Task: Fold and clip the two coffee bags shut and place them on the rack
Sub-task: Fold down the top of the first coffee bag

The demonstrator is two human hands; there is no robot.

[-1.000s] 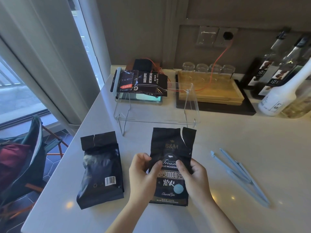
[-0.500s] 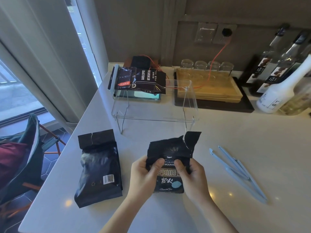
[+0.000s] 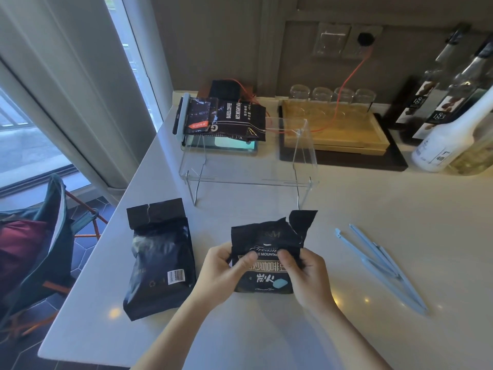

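A black coffee bag with white lettering (image 3: pixel 266 273) is held upright near the counter's front, its torn top bent over. My left hand (image 3: pixel 221 271) grips its left side and my right hand (image 3: pixel 306 273) its right side, thumbs on the front. A second black coffee bag (image 3: pixel 160 263) lies flat to the left, barcode up, top torn open. Two light blue bag clips (image 3: pixel 381 265) lie open on the counter to the right. The clear acrylic rack (image 3: pixel 248 166) stands behind the bags, with a clipped dark coffee bag (image 3: pixel 221 118) lying on its far left part.
A wooden tray (image 3: pixel 336 132) with upturned glasses sits behind the rack. Bottles (image 3: pixel 450 134) stand at the back right. An orange cable (image 3: pixel 346 84) runs from a wall socket. The counter's left edge drops to a chair (image 3: pixel 40 236) by the window.
The bag I hold went from flat and stretched out to raised and crumpled, its top bending toward me. Both hands moved slightly up its sides.
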